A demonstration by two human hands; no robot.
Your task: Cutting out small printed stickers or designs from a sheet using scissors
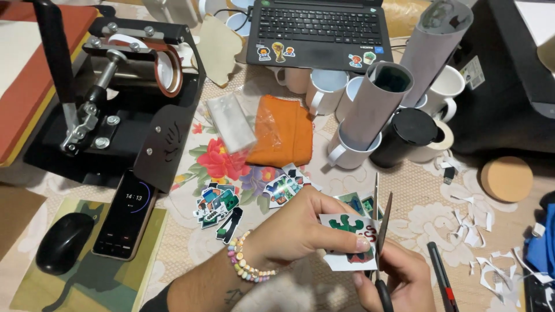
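- Lower middle of the frame: the left hand [295, 222] pinches a printed paper sheet [347, 245] between thumb and curled fingers
- The right hand [399, 283], at the bottom edge, is closed round the scissors [380, 231]; the blades stand partly open, upright at the sheet's right edge
- The sheet looks thin, light and floppy, likely easy to tear or crease; best gripped near the cut line
- Cut stickers [219, 205] lie left of centre, flat and glossy; white paper scraps [474, 228] scatter at right
- White ceramic mugs [324, 89] stand above, hard and smooth
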